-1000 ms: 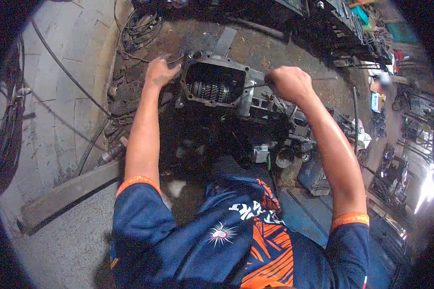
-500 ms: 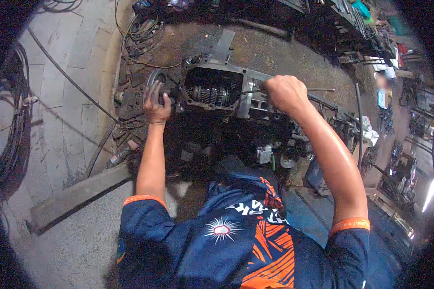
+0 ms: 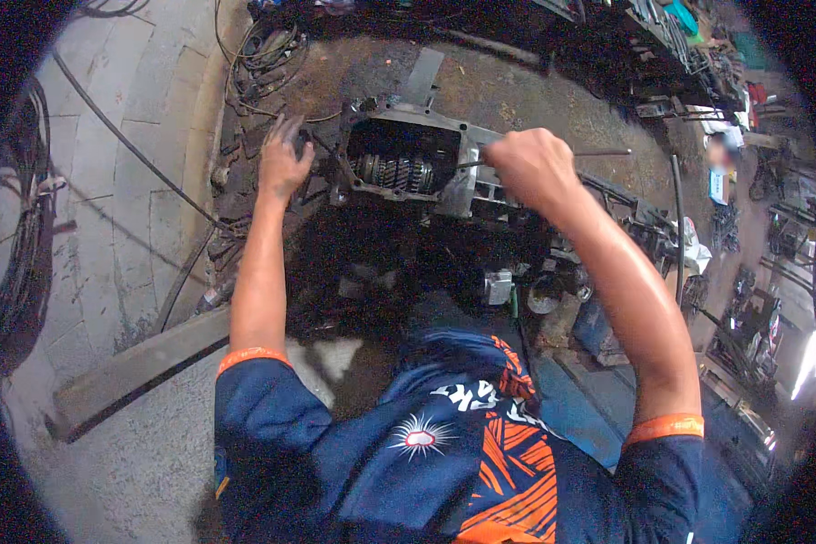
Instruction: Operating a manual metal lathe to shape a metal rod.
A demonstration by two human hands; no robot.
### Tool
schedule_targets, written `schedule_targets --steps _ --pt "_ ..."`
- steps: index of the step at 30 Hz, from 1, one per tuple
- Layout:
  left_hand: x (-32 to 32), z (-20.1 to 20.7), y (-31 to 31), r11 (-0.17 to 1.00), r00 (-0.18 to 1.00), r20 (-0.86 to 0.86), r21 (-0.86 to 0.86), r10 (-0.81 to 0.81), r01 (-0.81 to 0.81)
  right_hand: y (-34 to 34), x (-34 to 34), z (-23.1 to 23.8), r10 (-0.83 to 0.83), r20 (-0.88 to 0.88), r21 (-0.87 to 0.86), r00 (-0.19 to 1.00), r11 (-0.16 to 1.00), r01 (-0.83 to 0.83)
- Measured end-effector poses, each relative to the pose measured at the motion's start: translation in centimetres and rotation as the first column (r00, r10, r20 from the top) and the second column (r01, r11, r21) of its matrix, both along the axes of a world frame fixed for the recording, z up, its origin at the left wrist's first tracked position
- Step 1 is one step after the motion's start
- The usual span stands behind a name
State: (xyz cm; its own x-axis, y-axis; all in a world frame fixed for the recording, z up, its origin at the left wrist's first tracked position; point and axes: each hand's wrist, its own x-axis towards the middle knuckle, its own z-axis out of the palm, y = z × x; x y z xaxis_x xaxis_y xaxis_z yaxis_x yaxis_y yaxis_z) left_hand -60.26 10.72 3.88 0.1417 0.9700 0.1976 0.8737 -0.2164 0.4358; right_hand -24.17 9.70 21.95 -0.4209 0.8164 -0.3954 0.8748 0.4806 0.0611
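An open gearbox housing [image 3: 470, 168] lies in front of me, its toothed gears [image 3: 399, 174] showing through the large opening. My right hand [image 3: 533, 165] is closed around a thin metal rod [image 3: 606, 152]. The rod's left tip reaches the right rim of the opening, and its other end sticks out past my fist. At the housing's left end is my left hand [image 3: 286, 156], its thumb apart and its darkened fingers extended. Nothing shows in its grasp, and whether its fingertips touch anything is hidden.
Coiled cables [image 3: 267, 54] lie beyond my left hand, and a hose [image 3: 127, 136] crosses the paved floor at left. A long beam [image 3: 140, 367] lies at lower left. Metal parts crowd the right side, around an upright bar [image 3: 677, 227]. A dark bench [image 3: 644, 54] stands at far right.
My left hand has shifted left and away from me, off a round metal rim it was over. My right hand has moved slightly left and nearer, still holding the rod.
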Motion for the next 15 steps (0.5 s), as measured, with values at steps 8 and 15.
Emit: schedule_targets --steps 8,15 --pt "0.9 -0.6 -5.2 0.939 0.997 0.074 0.342 0.008 -0.033 -0.7 1.7 0.0 -0.128 -0.069 0.034 0.989 0.991 0.131" --pt "0.3 0.3 -0.9 0.98 0.994 -0.095 0.189 -0.048 0.066 -0.3 -1.2 0.5 0.158 0.049 0.118 0.986 0.98 -0.163"
